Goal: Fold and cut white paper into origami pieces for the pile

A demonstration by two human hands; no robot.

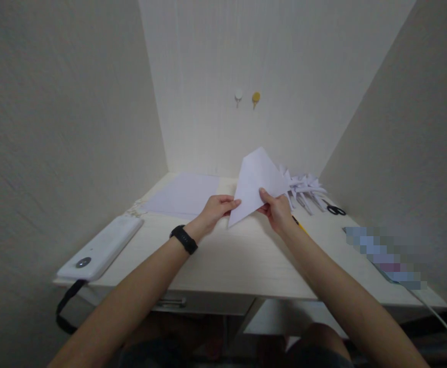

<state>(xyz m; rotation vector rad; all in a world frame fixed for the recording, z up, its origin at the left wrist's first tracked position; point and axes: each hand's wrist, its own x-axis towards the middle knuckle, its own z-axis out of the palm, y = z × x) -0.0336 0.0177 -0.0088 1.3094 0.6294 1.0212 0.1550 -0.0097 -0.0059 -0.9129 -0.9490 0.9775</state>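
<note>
Both my hands hold one folded sheet of white paper above the middle of the desk, tilted with a point toward the back wall. My left hand pinches its left edge near the lower corner, thumb on top. With the thumb on its face and the fingers behind, my right hand grips the lower right edge. A stack of flat white paper lies behind my left hand. Beyond my right hand is a pile of folded white paper pieces.
Black-handled scissors and a yellow pencil-like stick lie on the right. A blurred-out flat device with a cable rests at the right edge. A white box-shaped device with a black strap stands left. Two hooks hang on the back wall.
</note>
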